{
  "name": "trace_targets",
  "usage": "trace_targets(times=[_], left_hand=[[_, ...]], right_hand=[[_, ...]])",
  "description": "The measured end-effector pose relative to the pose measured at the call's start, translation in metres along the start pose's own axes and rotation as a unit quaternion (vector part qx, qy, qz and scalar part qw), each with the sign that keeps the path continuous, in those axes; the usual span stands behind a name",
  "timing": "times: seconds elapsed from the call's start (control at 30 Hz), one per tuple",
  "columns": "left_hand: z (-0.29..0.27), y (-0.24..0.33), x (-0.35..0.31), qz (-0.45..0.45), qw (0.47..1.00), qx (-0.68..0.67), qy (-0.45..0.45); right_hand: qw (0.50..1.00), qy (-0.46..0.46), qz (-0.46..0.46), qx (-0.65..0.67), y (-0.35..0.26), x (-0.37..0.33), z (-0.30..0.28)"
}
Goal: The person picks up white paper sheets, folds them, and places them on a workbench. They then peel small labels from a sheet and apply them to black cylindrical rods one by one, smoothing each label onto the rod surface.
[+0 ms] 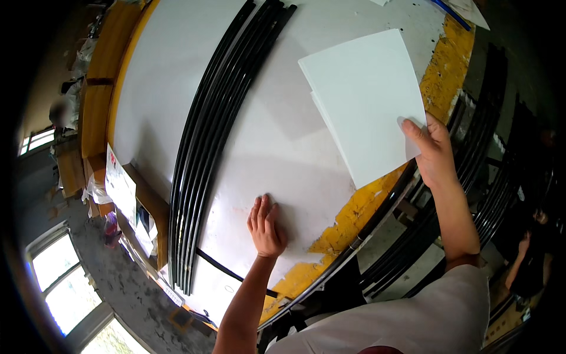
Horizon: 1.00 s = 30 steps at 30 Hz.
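Observation:
My right hand (435, 147) grips a small stack of white paper sheets (365, 100) at its near right corner, thumb on top. The sheets are held above the table (247, 159), over its worn yellow edge, and one lower sheet sticks out slightly at the left. My left hand (267, 230) lies on the white tabletop with its fingers extended, holding nothing. Left of it, a bundle of several long black tubes (215, 100) runs from near to far across the table. A short black strip (221, 265) lies between the tubes and my left forearm.
A brown open box (154, 215) with papers stands at the table's left edge. Cardboard boxes (97, 109) line the far left. More black tubes (407, 259) lie below the right edge. A blue pen-like stick (451, 13) lies at the far right. Another person (533, 259) is at the right.

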<state>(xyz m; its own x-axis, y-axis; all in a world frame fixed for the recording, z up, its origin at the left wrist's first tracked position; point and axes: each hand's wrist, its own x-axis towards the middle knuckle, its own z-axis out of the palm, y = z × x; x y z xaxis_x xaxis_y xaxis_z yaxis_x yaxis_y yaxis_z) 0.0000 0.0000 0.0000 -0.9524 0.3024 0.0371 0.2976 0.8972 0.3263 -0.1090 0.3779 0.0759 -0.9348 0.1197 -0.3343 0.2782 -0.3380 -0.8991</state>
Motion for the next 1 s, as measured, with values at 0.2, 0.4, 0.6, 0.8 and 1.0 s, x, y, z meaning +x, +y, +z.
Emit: trace_targets(times=[0.2, 0.4, 0.6, 0.8, 1.0], left_hand=[[-0.007, 0.005, -0.002, 0.001, 1.000, 0.008, 0.010], [-0.006, 0.007, -0.013, 0.005, 1.000, -0.009, 0.019], [-0.005, 0.005, -0.006, 0.018, 0.998, -0.026, 0.062], [-0.013, 0.007, -0.010, -0.042, 0.990, -0.123, 0.063], [-0.137, 0.136, -0.046, -0.150, 0.677, -0.715, -0.090]], right_hand=[[0.999, -0.038, 0.002, 0.027, -0.003, -0.043, 0.003], [0.997, -0.076, 0.008, 0.033, -0.001, -0.096, 0.008], [0.997, -0.050, 0.053, -0.014, 0.022, -0.154, 0.024], [1.000, -0.028, 0.003, -0.007, 0.026, -0.219, 0.050], [0.999, 0.039, 0.000, 0.013, 0.018, -0.263, 0.060]])
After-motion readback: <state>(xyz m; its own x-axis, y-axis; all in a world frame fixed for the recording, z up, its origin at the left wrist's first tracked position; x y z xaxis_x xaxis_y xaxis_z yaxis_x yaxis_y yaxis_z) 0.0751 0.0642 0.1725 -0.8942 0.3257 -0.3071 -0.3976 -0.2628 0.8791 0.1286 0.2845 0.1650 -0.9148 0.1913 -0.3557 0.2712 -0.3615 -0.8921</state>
